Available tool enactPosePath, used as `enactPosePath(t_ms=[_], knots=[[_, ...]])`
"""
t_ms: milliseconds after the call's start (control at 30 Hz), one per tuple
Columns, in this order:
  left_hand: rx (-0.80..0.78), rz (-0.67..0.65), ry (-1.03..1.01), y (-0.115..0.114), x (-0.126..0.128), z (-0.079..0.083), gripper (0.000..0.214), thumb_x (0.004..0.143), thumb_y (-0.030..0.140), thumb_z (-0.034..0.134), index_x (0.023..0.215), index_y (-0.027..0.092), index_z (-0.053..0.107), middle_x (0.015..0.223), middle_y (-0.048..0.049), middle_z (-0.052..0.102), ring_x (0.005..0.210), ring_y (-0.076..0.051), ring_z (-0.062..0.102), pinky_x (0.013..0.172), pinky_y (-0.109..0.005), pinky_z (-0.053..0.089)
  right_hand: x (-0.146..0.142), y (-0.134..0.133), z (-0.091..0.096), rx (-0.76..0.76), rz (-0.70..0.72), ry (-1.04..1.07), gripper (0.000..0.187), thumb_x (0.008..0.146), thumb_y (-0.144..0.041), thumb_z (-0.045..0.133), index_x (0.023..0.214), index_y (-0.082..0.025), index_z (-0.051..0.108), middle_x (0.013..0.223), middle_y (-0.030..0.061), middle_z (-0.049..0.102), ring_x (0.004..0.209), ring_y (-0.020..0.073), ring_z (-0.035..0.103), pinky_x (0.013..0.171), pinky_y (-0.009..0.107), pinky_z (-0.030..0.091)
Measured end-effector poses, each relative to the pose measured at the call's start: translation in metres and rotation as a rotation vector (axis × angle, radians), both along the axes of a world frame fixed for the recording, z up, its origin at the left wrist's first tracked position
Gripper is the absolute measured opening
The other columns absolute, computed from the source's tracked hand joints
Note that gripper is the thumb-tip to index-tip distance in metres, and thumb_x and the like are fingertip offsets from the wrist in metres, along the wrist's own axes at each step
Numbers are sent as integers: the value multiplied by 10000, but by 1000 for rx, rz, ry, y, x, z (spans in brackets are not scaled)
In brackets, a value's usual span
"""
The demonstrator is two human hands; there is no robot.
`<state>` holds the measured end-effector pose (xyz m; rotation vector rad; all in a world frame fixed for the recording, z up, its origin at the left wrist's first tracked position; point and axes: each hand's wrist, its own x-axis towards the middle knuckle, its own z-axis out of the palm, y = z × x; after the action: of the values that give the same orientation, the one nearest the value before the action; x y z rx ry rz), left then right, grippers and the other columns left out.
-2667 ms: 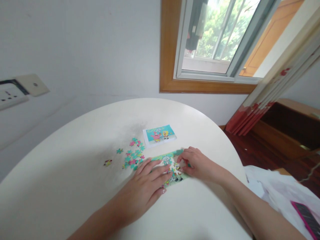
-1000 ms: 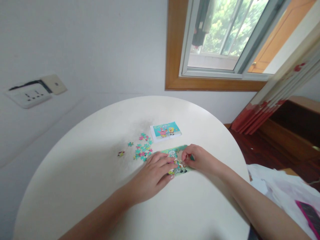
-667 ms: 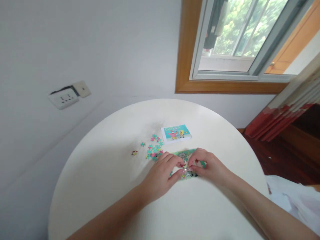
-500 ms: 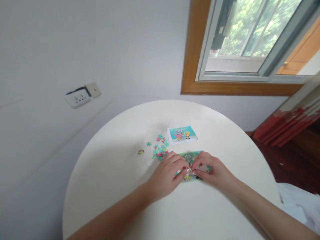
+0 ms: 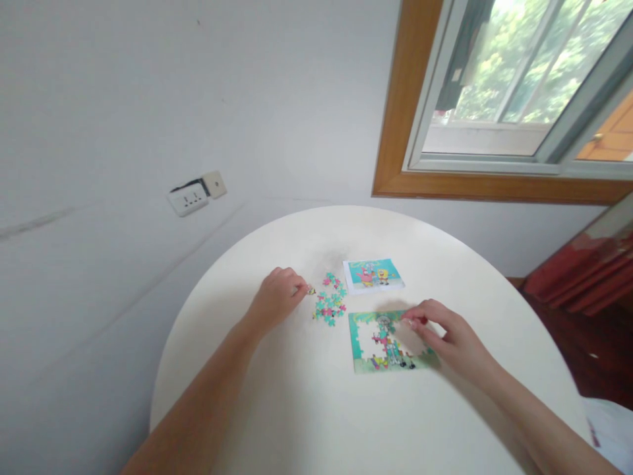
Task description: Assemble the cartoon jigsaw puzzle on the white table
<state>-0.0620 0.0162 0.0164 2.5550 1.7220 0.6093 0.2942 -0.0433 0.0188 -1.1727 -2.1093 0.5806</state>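
Note:
My left hand [image 5: 279,295] pinches a small yellow-and-dark jigsaw piece [image 5: 311,289] at the left side of a heap of loose pieces [image 5: 330,303], coloured teal, pink and yellow. A partly filled jigsaw puzzle [image 5: 354,343] lies flat in front of me, with a joined border, a middle strip of figures and white gaps on both sides of it. Over its upper right part is my right hand [image 5: 448,330], thumb and fingertips closed together; whatever they may hold is too small to make out. The right hand covers the puzzle's right edge.
A printed picture card [image 5: 374,276] with cartoon figures lies behind the puzzle on the round white table [image 5: 277,409]. The table's far side is close to a wall with a socket [image 5: 188,198]. A wood-framed window [image 5: 494,188] and a red curtain [image 5: 568,277] are at the right.
My left hand has left the puzzle and moved left to the loose pieces, where it pinches one. My right hand has shifted to the puzzle's upper right, uncovering the middle. The view has turned slightly left.

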Motion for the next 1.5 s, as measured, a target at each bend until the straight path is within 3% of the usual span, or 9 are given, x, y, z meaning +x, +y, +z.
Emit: enactPosePath(t_ms=[433,633,800,967,1067,1300,1500], knots=[[-84,-51,24,-1,-14,-2,255,849,357,566,693,226,719,811,-48,695,818,-201,599,849,-355,410,9,11,-2,12,-80,19,253,933,-375,503,907,-230,708,825,60,684,785,198,630,720,327,504],[-107,-29,50,-3,-15,-2,256,830,426,597,712,213,676,805,-47,659,831,-213,583,833,-349,405,24,19,-4,26,-210,49,288,908,-456,536,916,-228,711,892,71,710,807,210,636,718,331,515],[1,29,19,1,-15,-8,142,838,325,566,856,209,645,826,-37,632,838,-215,567,831,-353,417,35,25,-6,26,-289,69,310,885,-490,554,912,-225,713,886,70,711,776,210,612,674,324,505],[64,17,-9,2,-7,-13,189,854,250,537,997,209,655,905,-62,633,897,-232,555,864,-390,412,35,26,-7,14,-306,59,309,877,-490,558,900,-228,719,872,52,710,771,197,604,689,316,502],[50,-37,-43,-2,3,-12,188,884,276,549,1014,208,667,930,-64,630,912,-227,550,882,-387,409,34,26,-8,7,-307,52,321,870,-498,563,895,-221,723,869,54,714,762,194,606,687,315,503],[-87,-319,-74,-15,25,-6,187,882,319,610,1028,221,673,984,-58,631,962,-217,544,877,-339,418,35,26,-8,-13,-319,56,321,871,-494,565,904,-216,722,867,62,712,759,197,603,655,308,495],[-118,-346,-60,-15,22,-2,127,867,202,576,913,224,692,913,-41,628,929,-203,539,860,-318,407,33,26,-7,0,-327,44,334,878,-502,552,900,-213,719,875,65,715,761,198,604,677,312,496]])
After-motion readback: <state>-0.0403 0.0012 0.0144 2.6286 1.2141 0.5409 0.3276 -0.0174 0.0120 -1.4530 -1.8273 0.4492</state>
